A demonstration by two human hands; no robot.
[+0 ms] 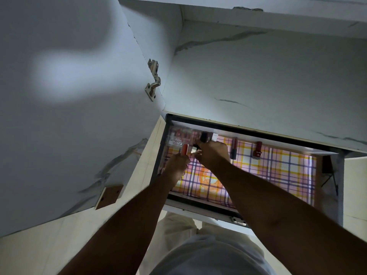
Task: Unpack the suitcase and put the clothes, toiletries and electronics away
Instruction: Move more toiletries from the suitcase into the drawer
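1. the red tube (46,149) is pinched upright in the left hand (177,163), over the far left corner of the open drawer (200,203). looks like a lipstick or similar, too small to be sure.
2. the right hand (213,153) is just beside it, fingers curled round a dark little bottle (203,137) with a small white item (193,150) tucked by the fingertips. both hands are gripping, neither is free.
3. further right along the far edge lie a red lipstick (234,147) and a dark red bottle (257,149), apart from each other, on the plaid liner (278,167).
4. a clear plastic case (178,137) sits in the far left corner, right by the hands.
5. the step, as i read it: toiletries going away in the drawer.
6. next move calls for setting each piece down by the case without knocking the others, then letting go.
7. the cupboard door (69,96) hangs open at left on its hinge (153,80).
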